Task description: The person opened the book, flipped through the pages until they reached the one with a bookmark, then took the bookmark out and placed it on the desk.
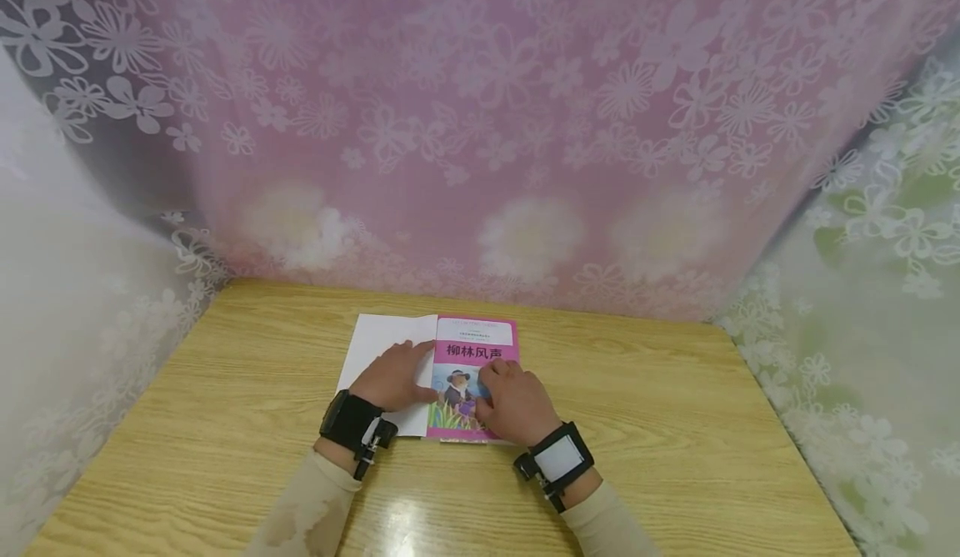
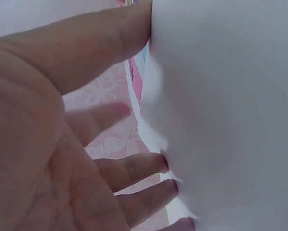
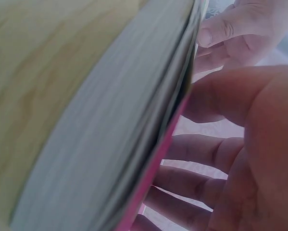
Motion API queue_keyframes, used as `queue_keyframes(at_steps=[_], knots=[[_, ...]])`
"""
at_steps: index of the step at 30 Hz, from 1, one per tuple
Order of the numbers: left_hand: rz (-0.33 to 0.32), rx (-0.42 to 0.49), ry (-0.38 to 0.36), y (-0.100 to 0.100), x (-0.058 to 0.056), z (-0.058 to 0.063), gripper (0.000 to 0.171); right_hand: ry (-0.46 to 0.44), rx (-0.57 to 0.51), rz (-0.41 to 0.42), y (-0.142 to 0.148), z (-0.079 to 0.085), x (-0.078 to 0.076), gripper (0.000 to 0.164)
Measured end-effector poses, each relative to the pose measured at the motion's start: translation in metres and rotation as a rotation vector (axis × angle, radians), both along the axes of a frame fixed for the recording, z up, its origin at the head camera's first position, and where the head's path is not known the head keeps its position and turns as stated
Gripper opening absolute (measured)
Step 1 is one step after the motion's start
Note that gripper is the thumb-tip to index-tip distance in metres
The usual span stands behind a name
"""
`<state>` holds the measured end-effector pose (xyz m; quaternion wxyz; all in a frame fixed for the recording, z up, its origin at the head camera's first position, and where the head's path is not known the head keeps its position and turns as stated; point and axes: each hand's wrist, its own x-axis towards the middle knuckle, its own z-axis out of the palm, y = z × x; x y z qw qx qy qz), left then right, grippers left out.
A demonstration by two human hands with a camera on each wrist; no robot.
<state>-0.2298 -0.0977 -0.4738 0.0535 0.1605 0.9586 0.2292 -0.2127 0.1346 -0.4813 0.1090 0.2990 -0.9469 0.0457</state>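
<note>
A book with a pink cover (image 1: 457, 386), a picture of an animal in a hat and Chinese lettering lies flat on the table. A blank white sheet (image 1: 390, 330) extends left from its left edge; whether it is joined to the book I cannot tell. My left hand (image 1: 390, 378) rests its spread fingertips on the sheet, with the thumb at the cover's left edge. On the cover's right part, my right hand (image 1: 519, 403) touches down with fingers and thumb apart. The book's page edges (image 3: 100, 130) show beneath the cover in the right wrist view.
The wooden table (image 1: 645, 424) extends around the book on every side. Behind it hangs a pink flowered curtain (image 1: 465, 123), and pale flowered cloth (image 1: 847, 373) borders the right side. Each wrist wears a black strap with a small camera.
</note>
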Motion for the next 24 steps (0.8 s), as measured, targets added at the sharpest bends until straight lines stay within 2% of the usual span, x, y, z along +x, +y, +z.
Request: queue_keyframes(at_steps=[4,10,15,24], knots=[[-0.004,-0.036,0.003,0.0012,0.0009,0.0003,0.075,0.005,0.01,-0.007,0.0003,0.0019,-0.0005,0.026],[0.015,-0.04,0.022,0.0056,0.0063,0.0025,0.084,-0.012,0.023,-0.018,0.0011,-0.0015,0.0008,0.025],[0.036,-0.068,0.052,0.0085,0.0059,-0.0008,0.084,0.005,0.017,-0.011,0.0016,-0.0033,0.0003,0.024],[0.044,-0.074,0.039,0.0093,0.0073,0.0,0.084,0.001,0.022,-0.013,0.0006,0.0006,0.0017,0.024]])
